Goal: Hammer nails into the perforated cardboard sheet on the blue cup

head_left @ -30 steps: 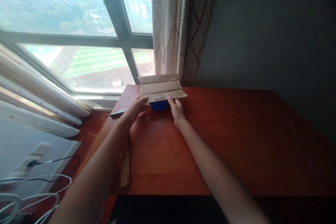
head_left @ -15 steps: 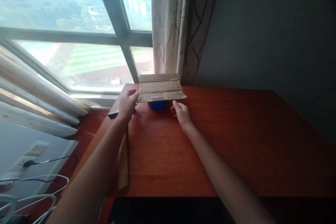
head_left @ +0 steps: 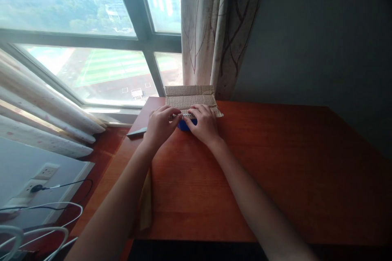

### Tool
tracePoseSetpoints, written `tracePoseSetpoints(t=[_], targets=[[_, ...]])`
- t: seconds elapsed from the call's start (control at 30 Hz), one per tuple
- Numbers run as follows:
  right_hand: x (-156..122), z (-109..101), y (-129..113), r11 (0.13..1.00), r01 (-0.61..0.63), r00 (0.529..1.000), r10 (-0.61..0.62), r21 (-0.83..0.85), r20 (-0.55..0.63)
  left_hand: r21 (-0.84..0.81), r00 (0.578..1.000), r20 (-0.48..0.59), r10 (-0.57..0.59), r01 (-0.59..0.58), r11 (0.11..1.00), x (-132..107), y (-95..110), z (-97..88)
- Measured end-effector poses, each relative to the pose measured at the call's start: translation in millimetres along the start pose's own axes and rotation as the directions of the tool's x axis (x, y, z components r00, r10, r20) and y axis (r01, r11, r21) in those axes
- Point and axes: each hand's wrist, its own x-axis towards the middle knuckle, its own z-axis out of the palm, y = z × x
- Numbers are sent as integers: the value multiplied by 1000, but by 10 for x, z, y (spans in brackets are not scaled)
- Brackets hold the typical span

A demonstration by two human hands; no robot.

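Note:
A creased sheet of perforated cardboard (head_left: 190, 100) with rows of small holes rests on a blue container (head_left: 184, 125) at the far end of the table. A short row of small pale pieces (head_left: 186, 116) lines its front part; they are too small to name. My left hand (head_left: 163, 124) is at the sheet's front left, thumb and fingers closed around the edge by the small pieces. Beside it, my right hand (head_left: 204, 123) has its fingers over the front edge and its thumb in front, near the blue container. The fingertips partly hide the edge.
A flat wooden strip (head_left: 146, 200) lies left of centre on the reddish table (head_left: 275, 163), partly behind my left forearm. A dark, flat object (head_left: 136, 133) lies at the left edge. Window, curtains (head_left: 199, 24) and wall stand behind; cables (head_left: 43, 228) hang at lower left.
Both hands have moved inward from the sides of the cardboard to its front edge, and their fingers have closed there. The view has shifted slightly.

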Motion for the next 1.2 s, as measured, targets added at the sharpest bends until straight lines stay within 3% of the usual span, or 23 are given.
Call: tracePoseSetpoints(t=[0.2, 0.4, 0.67, 0.8, 1.0, 1.2], targets=[[-23, 67, 54, 999, -27, 998, 28, 25, -52, -73, 1000, 22, 5, -4, 997, -5, -72, 58], [-4, 92, 115, 999, -46, 998, 47, 27, -44, -172, 997, -6, -81, 79, 982, -21, -78, 142], [-22, 102, 132, 991, -97, 994, 101, 88, -35, -185, 995, -6, -104, 101, 977, -38, -53, 155], [-32, 110, 123, 995, -95, 993, 97, 34, -63, -183, 997, -8, -78, 75, 980, -36, -44, 152], [-40, 107, 107, 996, -87, 994, 87, 16, -66, -223, 973, -201, -114, 68, 973, 12, 113, 158], [-47, 102, 104, 996, -89, 994, 90, 13, -67, -443, 897, -343, -280, 108, 890, 70, 201, 49]])
